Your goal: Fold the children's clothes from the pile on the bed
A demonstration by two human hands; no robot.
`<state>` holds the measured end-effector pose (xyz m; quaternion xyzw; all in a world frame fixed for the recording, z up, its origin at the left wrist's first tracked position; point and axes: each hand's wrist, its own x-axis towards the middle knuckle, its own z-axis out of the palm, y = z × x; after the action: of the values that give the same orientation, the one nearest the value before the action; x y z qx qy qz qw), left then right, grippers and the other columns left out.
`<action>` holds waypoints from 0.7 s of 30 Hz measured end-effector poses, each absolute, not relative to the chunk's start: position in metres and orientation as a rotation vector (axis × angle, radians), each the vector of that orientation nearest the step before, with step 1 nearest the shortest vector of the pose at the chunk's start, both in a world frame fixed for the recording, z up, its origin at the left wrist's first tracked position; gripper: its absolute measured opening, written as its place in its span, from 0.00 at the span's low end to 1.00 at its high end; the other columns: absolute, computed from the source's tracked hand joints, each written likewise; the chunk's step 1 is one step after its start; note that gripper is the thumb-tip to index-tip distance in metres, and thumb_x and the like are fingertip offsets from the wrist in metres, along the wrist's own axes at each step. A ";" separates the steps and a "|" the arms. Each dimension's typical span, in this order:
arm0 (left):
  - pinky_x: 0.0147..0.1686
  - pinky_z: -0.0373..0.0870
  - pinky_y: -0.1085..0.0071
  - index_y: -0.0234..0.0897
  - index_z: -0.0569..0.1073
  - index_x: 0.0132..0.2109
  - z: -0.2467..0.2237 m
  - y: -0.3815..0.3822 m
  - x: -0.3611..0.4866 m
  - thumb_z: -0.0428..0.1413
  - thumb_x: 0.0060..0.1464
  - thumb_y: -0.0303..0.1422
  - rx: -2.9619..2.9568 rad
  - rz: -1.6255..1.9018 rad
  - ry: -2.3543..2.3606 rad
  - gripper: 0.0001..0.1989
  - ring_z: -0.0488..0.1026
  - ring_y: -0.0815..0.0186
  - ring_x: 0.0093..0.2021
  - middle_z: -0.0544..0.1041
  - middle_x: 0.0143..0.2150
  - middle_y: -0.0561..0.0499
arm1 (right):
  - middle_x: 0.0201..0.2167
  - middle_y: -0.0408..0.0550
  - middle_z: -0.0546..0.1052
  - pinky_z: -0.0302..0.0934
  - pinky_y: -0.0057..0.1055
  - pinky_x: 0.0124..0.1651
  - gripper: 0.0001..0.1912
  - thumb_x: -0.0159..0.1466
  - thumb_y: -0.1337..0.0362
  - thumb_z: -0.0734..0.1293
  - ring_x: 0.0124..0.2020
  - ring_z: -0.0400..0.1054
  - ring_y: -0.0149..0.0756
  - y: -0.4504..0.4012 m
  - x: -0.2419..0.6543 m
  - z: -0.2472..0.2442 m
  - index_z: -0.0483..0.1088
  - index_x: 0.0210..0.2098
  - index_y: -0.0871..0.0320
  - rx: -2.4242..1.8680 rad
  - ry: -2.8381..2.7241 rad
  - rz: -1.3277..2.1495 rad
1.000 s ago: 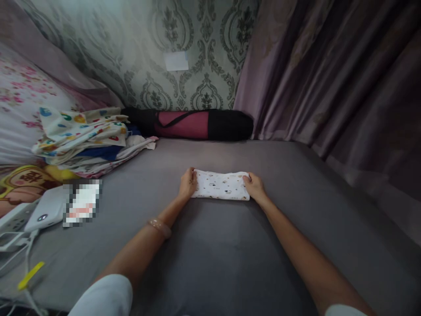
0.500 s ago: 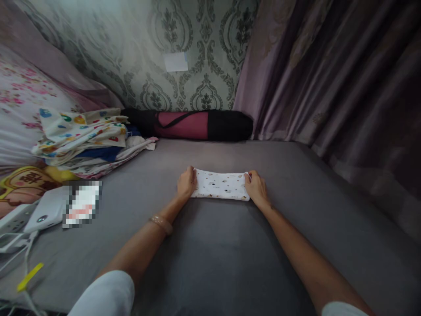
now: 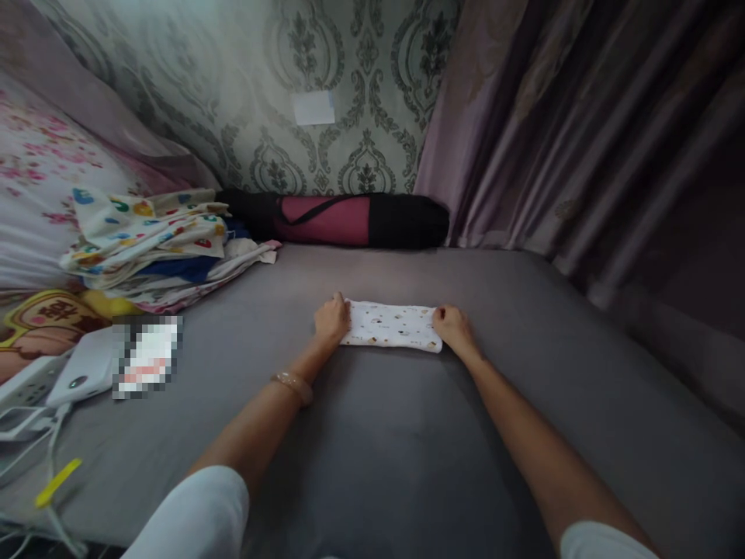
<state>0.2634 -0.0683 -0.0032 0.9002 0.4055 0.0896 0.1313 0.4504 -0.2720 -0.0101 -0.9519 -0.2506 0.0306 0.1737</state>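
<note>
A white cloth [image 3: 391,324] with small brown and dark printed figures is folded into a long rectangle over the grey bed sheet [image 3: 372,435]. My left hand [image 3: 333,318] grips its left end, fingers closed on the edge. At the opposite end, my right hand [image 3: 457,330] pinches the upper right corner between thumb and fingers. The cloth lies nearly flat between the two hands, its lower edge facing me. A pale bangle [image 3: 294,387] circles my left wrist.
Folded clothes [image 3: 151,233] are heaped at the far left. A black and maroon long bag [image 3: 331,220] lies along the wall. Nearer on the left are a white box-like device [image 3: 87,369], a power strip [image 3: 32,388] and cables. Curtains [image 3: 524,140] hang on the right.
Both hands keep hold of the cloth's ends. The cloth's lower edge looks slightly shifted and flatter. The view has moved a little.
</note>
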 end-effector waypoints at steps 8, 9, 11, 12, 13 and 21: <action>0.59 0.59 0.57 0.30 0.66 0.57 0.005 -0.111 0.262 0.39 0.66 0.33 2.824 0.522 0.696 0.19 0.66 0.53 0.60 0.69 0.59 0.34 | 0.50 0.60 0.75 0.60 0.37 0.55 0.23 0.69 0.68 0.50 0.52 0.69 0.44 -0.266 0.405 0.008 0.70 0.54 0.62 -2.500 -1.219 -0.161; 0.62 0.57 0.57 0.29 0.65 0.59 0.002 -0.120 0.264 0.39 0.66 0.33 2.848 0.506 0.607 0.20 0.63 0.53 0.63 0.68 0.61 0.34 | 0.54 0.59 0.74 0.57 0.37 0.59 0.24 0.69 0.68 0.49 0.56 0.66 0.43 -0.260 0.394 0.006 0.68 0.57 0.62 -2.410 -1.388 -0.130; 0.65 0.50 0.54 0.26 0.63 0.62 -0.004 -0.133 0.269 0.40 0.65 0.32 2.889 0.433 0.556 0.23 0.56 0.51 0.67 0.64 0.64 0.33 | 0.62 0.59 0.67 0.48 0.39 0.67 0.26 0.69 0.66 0.49 0.64 0.58 0.43 -0.250 0.374 0.001 0.64 0.61 0.66 -2.304 -1.591 -0.082; 0.66 0.48 0.53 0.25 0.62 0.63 -0.008 -0.136 0.270 0.40 0.65 0.32 2.903 0.387 0.576 0.24 0.54 0.50 0.68 0.63 0.66 0.33 | 0.64 0.60 0.64 0.44 0.40 0.68 0.27 0.69 0.66 0.49 0.66 0.55 0.44 -0.246 0.368 -0.003 0.62 0.63 0.68 -2.291 -1.628 -0.047; 0.67 0.47 0.52 0.25 0.62 0.64 -0.011 -0.137 0.271 0.40 0.65 0.33 2.912 0.340 0.602 0.25 0.53 0.50 0.69 0.62 0.67 0.33 | 0.65 0.60 0.62 0.42 0.41 0.69 0.27 0.69 0.66 0.49 0.68 0.52 0.44 -0.243 0.364 -0.008 0.60 0.64 0.70 -2.296 -1.641 -0.012; 0.67 0.47 0.52 0.34 0.60 0.67 -0.024 -0.112 0.262 0.39 0.66 0.46 2.904 0.182 0.638 0.30 0.52 0.50 0.70 0.57 0.70 0.39 | 0.69 0.55 0.55 0.41 0.43 0.70 0.30 0.70 0.60 0.48 0.70 0.46 0.42 -0.249 0.372 -0.021 0.55 0.68 0.66 -2.321 -1.699 0.104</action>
<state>0.2619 -0.1123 -0.0238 0.9717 0.2133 0.0610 0.0813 0.3725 -0.2493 -0.0206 -0.7994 -0.5852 0.0359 0.1312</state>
